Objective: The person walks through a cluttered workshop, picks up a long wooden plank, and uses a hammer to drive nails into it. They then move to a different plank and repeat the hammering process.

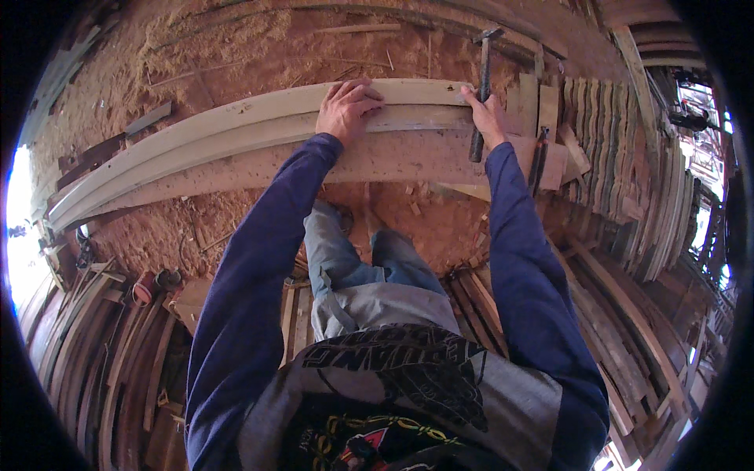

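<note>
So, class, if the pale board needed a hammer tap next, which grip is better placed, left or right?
Likely the right-hand grip: it holds the hammer, close to the pale board. The left-hand grip rests on that board, with no tool visible.

Reddish earth (440, 216) covers the ground, strewn with pale shavings (259, 30) toward the top of the frame, where 1 thin strip of wood (360, 29) lies nearly level. At the upper left sits 1 short greyish board (149, 118). A row of wavy-edged wooden pieces (598, 149) stands at the right. Long planks (102, 365) fill the lower left, near 1 red container (144, 288); more lumber (628, 337) crowds the lower right. Bright daylight (23, 212) glares at the left edge.
</note>
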The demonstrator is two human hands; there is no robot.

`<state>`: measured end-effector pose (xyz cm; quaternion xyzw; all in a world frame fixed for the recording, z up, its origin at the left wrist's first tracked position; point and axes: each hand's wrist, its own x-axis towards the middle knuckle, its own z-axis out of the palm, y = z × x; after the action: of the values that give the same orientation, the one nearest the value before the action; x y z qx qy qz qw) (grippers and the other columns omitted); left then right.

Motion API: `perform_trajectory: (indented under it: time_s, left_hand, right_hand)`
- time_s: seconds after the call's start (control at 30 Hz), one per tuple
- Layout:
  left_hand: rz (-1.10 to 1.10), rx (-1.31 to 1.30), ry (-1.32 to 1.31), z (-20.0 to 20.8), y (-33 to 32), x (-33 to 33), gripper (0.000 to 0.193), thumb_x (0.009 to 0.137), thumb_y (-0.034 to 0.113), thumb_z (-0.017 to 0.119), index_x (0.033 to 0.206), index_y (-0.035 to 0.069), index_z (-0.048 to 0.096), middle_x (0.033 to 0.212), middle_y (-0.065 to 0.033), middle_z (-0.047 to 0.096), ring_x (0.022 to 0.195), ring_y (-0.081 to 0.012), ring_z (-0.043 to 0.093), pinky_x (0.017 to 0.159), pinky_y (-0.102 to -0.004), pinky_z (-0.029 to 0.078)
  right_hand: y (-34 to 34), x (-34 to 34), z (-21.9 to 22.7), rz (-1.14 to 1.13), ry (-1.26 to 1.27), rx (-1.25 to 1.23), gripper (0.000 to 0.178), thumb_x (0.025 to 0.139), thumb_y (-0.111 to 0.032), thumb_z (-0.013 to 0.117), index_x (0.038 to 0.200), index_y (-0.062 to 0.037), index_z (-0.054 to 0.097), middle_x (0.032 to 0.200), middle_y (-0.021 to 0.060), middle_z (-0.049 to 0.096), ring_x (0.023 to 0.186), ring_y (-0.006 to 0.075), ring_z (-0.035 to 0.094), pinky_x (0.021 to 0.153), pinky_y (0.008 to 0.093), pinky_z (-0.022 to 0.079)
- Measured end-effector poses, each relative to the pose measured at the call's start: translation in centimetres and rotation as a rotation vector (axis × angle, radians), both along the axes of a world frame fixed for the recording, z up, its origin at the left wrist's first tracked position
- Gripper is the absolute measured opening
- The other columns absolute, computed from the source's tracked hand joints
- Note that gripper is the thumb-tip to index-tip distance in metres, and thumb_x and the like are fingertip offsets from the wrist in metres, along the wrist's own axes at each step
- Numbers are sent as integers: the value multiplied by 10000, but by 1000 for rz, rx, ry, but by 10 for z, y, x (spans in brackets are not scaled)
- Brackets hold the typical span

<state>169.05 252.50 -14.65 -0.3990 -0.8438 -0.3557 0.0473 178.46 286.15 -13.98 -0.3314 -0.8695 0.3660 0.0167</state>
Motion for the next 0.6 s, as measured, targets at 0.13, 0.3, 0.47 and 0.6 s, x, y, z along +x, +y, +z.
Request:
perform_trajectory:
  time_s: [0.13, 0.3, 0.47, 0.6]
  left_hand:
    - [-12, 11, -1, 0, -2, 1, 156, 851, 248, 749, 992, 206, 800, 1147, 66, 709, 1305, -202, 557, 1103, -429, 419]
    - [14, -16, -30, 1, 0, -2, 180, 864, 277, 732, 1020, 212, 796, 1192, 68, 686, 1320, -196, 524, 1123, -429, 375]
    - [21, -93, -47, 3, 2, -7, 171, 826, 225, 767, 992, 194, 799, 1167, 64, 698, 1293, -210, 550, 1114, -435, 402]
    - [23, -23, -14, 3, 3, -6, 163, 826, 220, 762, 983, 202, 800, 1161, 72, 701, 1285, -204, 552, 1117, -431, 395]
  right_hand:
    - [1, -3, 3, -74, 3, -201, 445, 824, -485, 830, 813, -81, 645, 762, 15, 631, 764, 158, 571, 733, 378, 469]
    - [5, -15, -10, -97, 129, -188, 422, 787, -423, 879, 769, -96, 612, 752, -16, 604, 729, 142, 549, 695, 341, 445]
    - [6, -22, -9, -73, 144, -153, 436, 766, -407, 905, 755, -111, 585, 736, -25, 565, 728, 118, 515, 670, 324, 421]
    - [2, -16, 2, -89, 19, -188, 445, 765, -406, 910, 752, -119, 570, 738, -30, 548, 737, 111, 513, 669, 321, 417]
